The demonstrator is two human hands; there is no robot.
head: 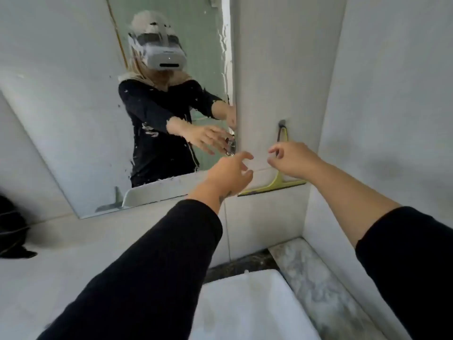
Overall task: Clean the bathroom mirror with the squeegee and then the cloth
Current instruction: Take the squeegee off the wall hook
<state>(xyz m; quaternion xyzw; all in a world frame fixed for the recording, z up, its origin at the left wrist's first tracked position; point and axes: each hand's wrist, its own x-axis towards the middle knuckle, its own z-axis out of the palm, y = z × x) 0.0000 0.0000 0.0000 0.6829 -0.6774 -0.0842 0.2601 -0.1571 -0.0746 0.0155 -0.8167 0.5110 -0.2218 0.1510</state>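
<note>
A wall mirror point(81, 123) fills the upper left, speckled with droplets and foam streaks, and reflects a person in dark sleeves. A yellow-green squeegee point(274, 185) hangs from a wall hook point(282, 123) just right of the mirror, its blade at the bottom. My right hand point(291, 157) hovers in front of the squeegee handle, fingers curled and apart, holding nothing. My left hand point(231, 174) reaches toward the mirror's lower right corner, fingers spread, holding nothing. No cloth is visible.
A white sink basin point(245, 310) lies below, with a marble ledge point(318, 285) to its right in the corner. A dark bag or cloth-like item point(12, 231) sits at the left edge. A white wall closes the right side.
</note>
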